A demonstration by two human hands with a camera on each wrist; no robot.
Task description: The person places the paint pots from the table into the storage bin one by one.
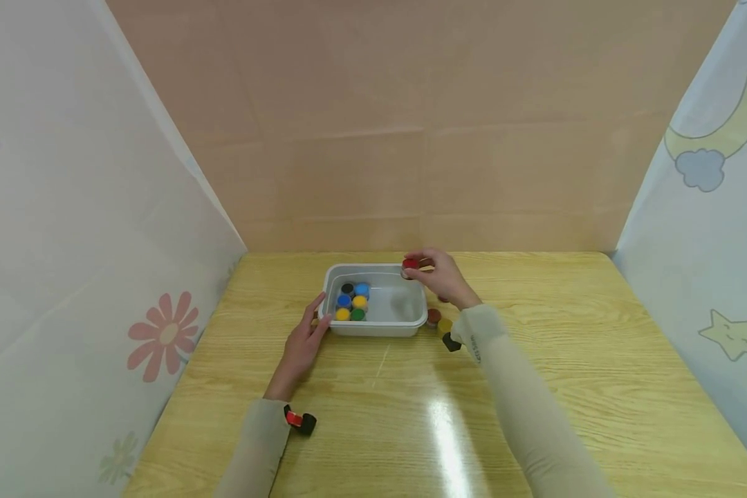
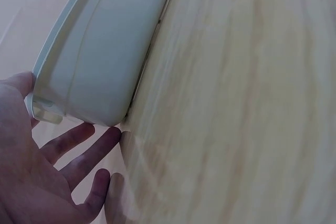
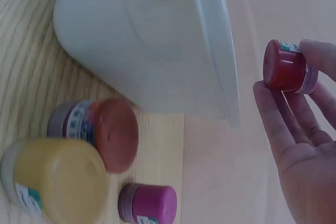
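My right hand (image 1: 443,278) pinches a small red paint jar (image 3: 284,72) between thumb and fingertips, above the right end of a white plastic tub (image 1: 373,330). In the right wrist view the jar is held beside the tub's rim. Inside the tub, at its left end, several jars stand in rows, including a black jar (image 1: 347,288), a dark blue jar (image 1: 344,301) and a green jar (image 1: 357,315). My left hand (image 1: 301,344) holds the tub's near left corner. Its thumb lies at the rim, and fingertips touch the outer wall in the left wrist view.
Just right of the tub, a brown jar (image 3: 116,135), a yellow jar (image 3: 73,179) and a magenta jar (image 3: 152,203) stand on the wooden table (image 1: 373,429). My right forearm passes close by them. A plain backdrop (image 1: 373,166) rises behind the table; printed sheets flank both sides.
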